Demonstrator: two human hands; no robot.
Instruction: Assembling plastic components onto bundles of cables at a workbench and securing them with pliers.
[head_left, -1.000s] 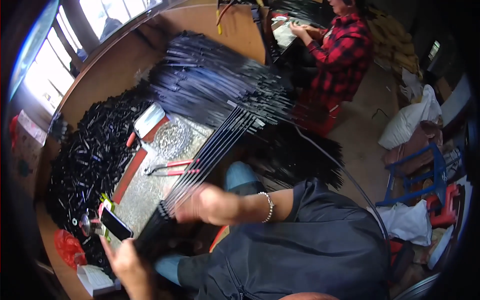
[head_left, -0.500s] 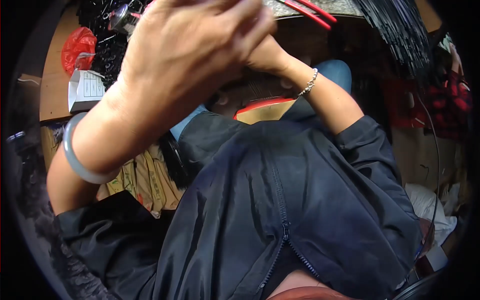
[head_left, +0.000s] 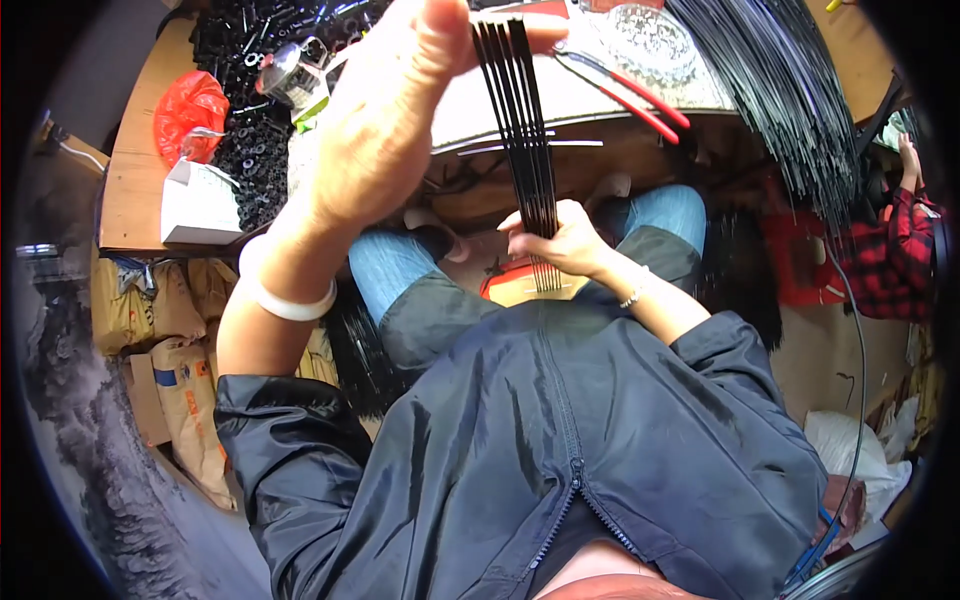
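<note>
A bundle of thin black strips (head_left: 528,130) stands lengthwise in front of my body, fanned slightly apart along its length. My right hand (head_left: 565,243) is closed round its lower part, thumb across the front; thin ends stick out below the grip. At the upper end is my left hand (head_left: 390,120), its thumb on the near side and a finger reaching behind the strips. Part of that grip is cut off by the top edge of the picture. Pliers with red handles (head_left: 635,100) lie open on the white work surface (head_left: 460,115), right of the strips.
A heap of small black parts (head_left: 255,150), a metal-lidded jar (head_left: 292,75), a red plastic bag (head_left: 190,112) and a white box (head_left: 203,208) are at left. A clear patterned dish (head_left: 652,42) and long black strips (head_left: 790,100) lie right. A co-worker's plaid sleeve (head_left: 905,245) shows far right.
The hands were close together at the top and are now apart, the right one lower and nearer my body. The black strips have come into view between them. The view has shifted, showing more table.
</note>
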